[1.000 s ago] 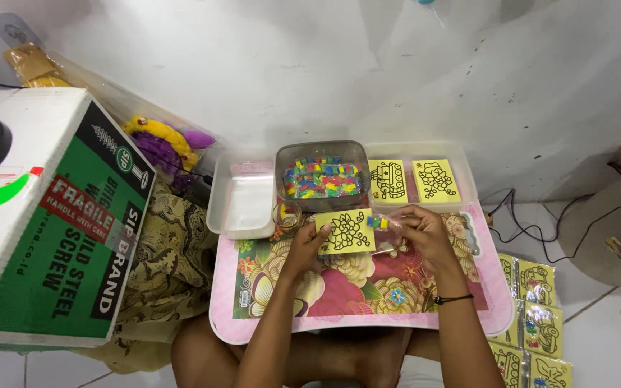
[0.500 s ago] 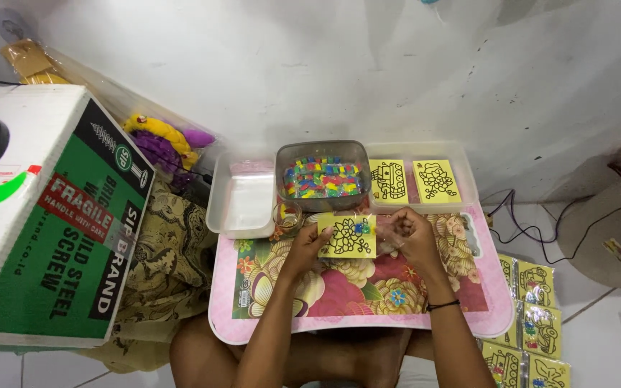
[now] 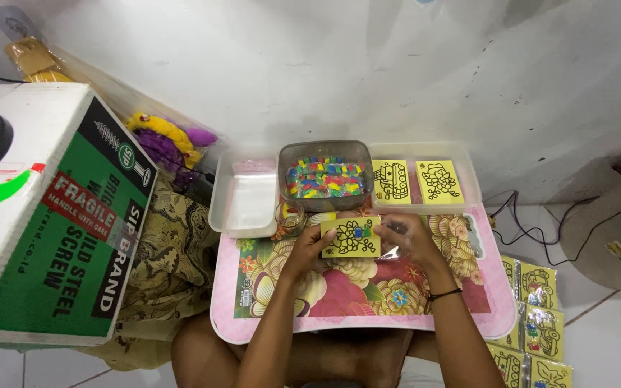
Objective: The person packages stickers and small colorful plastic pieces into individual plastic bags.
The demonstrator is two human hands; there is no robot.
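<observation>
I hold a small yellow card (image 3: 351, 238) with a black line drawing just above the flowery desk (image 3: 339, 287), right in front of the grey tub of coloured bits (image 3: 324, 176). My left hand (image 3: 315, 245) is clamped on the card's left edge, thumb on top, fingers under it. My right hand (image 3: 405, 238) meets the card at its right edge, fingers curled together over something clear and crinkly; I cannot tell exactly what it pinches there. A few small coloured pieces sit on the card's drawing, blue and green. Behind the tub to the right, a clear tray (image 3: 468, 172) holds two more yellow cards (image 3: 415, 180) lying flat side by side. To the left of the tub is another clear tray (image 3: 242, 197), and a little round jar (image 3: 289, 214) stands just beside the tub's near corner. A big green and white cardboard box (image 3: 59, 215) stands well off to my left, and packed cards (image 3: 537, 309) lie on the floor to my right.
</observation>
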